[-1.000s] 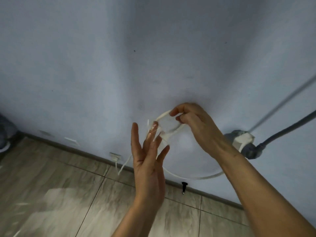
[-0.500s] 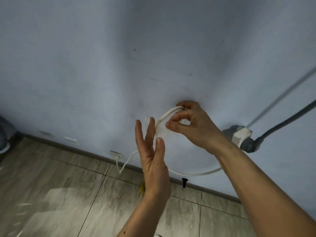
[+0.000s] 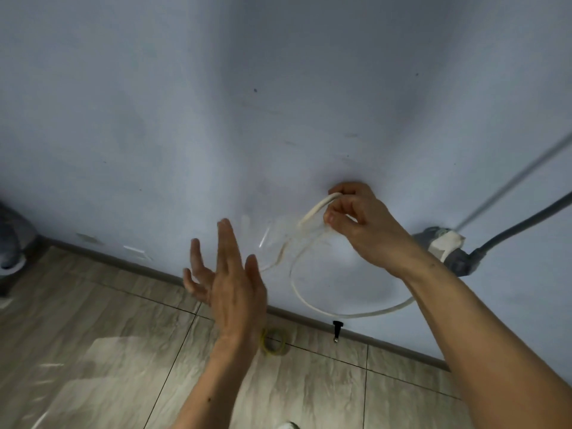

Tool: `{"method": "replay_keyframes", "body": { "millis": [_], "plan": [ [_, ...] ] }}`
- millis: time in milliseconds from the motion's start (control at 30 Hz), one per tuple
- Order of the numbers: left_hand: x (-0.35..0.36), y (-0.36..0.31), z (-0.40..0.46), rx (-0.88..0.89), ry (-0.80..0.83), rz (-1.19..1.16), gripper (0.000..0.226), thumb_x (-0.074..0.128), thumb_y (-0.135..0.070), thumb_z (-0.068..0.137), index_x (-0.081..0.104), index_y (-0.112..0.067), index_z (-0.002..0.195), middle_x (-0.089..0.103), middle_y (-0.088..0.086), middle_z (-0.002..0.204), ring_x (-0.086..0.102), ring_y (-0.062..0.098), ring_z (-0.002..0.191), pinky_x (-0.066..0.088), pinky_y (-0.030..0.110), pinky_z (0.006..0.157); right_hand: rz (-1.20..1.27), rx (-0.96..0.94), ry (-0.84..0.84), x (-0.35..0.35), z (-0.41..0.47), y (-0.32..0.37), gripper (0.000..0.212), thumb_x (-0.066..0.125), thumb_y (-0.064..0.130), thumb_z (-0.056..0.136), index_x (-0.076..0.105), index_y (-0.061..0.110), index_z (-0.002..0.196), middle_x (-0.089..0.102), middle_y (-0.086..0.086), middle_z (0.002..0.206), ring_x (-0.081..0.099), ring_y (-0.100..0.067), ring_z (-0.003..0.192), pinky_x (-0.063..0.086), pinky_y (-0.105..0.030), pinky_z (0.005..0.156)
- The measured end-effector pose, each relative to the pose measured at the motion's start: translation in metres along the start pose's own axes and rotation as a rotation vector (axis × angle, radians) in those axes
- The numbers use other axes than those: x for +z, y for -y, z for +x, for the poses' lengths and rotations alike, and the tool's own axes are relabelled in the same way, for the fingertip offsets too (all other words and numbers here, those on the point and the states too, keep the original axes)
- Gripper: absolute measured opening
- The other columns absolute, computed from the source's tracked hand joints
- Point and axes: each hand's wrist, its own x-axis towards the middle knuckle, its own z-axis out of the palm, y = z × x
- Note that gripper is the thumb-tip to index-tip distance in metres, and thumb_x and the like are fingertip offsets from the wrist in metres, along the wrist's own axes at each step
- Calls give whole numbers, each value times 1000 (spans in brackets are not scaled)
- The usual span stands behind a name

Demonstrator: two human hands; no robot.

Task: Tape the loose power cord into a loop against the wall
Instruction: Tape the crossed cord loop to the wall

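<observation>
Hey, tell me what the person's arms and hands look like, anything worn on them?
Both are bare. The left hand and right hand wear no gloves, and no ring shows on any visible fingers. The forearms are uncovered to the frame edge: no sleeves, watch, or wristband. The left hand is motion-blurred, so small details are unclear.

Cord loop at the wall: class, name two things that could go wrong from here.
1. Only the right hand pinches the cord to the wall; if it slips, the loop may spring open.
2. The left hand is open and off the cord, and the tape roll lies on the floor, so reaching down may loosen the hold.
</observation>
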Motion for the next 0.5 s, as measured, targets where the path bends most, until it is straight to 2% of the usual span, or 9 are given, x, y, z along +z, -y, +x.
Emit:
{"method": "replay_keyframes", "body": {
  "millis": [67, 133, 200, 233, 300, 367, 400, 500],
  "plan": [
    [0, 14, 0, 27, 46, -72, 71, 50, -20, 97, 8, -33, 153, 43, -5, 150, 5, 20, 150, 10, 49, 116, 5, 2, 18, -1, 0, 1, 14, 59, 17, 92, 61, 17, 79, 41, 3, 125, 52, 3, 91, 33, 5, 73],
    [-2, 14, -4, -29, 162, -376, 57, 48, -22, 100, 23, -38, 148, 40, -8, 152, 21, 15, 146, 25, 38, 113, 2, -1, 21, 0, 1, 2, 17, 58, 16, 92, 59, 20, 76, 41, 3, 124, 52, 4, 90, 33, 6, 72],
    [-6, 7, -3, -260, 275, -736, 34, 41, -32, 102, 45, -35, 135, 49, -6, 143, 45, 14, 132, 41, 34, 104, -5, -4, 22, -1, 1, 3, 15, 58, 15, 93, 60, 16, 77, 42, 2, 124, 52, 3, 90, 33, 6, 72],
    [-7, 2, 2, -420, 337, -902, 32, 37, -38, 102, 54, -30, 128, 55, -3, 137, 56, 16, 123, 47, 34, 98, -5, -4, 25, -2, 1, 2, 14, 58, 15, 93, 61, 14, 79, 42, 2, 124, 52, 3, 89, 33, 6, 72],
    [-5, -7, 14, -676, 480, -1139, 52, 34, -55, 96, 58, -19, 126, 64, 2, 127, 63, 20, 113, 49, 37, 93, -9, -8, 30, -4, 1, 2, 13, 58, 14, 93, 60, 12, 80, 43, 1, 125, 52, 5, 87, 34, 4, 72],
    [-3, -16, 25, -743, 603, -1178, 72, 42, -67, 81, 54, -14, 129, 65, -1, 123, 61, 19, 113, 46, 38, 95, -18, -16, 39, -5, 1, 3, 13, 58, 14, 93, 60, 13, 80, 43, 0, 125, 52, 5, 86, 34, 5, 70],
    [-2, -19, 30, -737, 650, -1146, 75, 44, -69, 77, 54, -15, 128, 65, -3, 123, 59, 18, 114, 43, 38, 96, -24, -19, 45, -6, 1, 3, 12, 57, 14, 93, 60, 12, 81, 44, 0, 125, 52, 4, 85, 33, 5, 70],
    [3, -24, 47, -716, 773, -1032, 62, 46, -63, 87, 58, -16, 126, 64, -1, 127, 55, 18, 116, 36, 37, 97, -35, -26, 61, -7, 2, 3, 11, 58, 13, 92, 62, 11, 83, 44, -1, 125, 52, 4, 85, 33, 5, 71]
  ]
}}
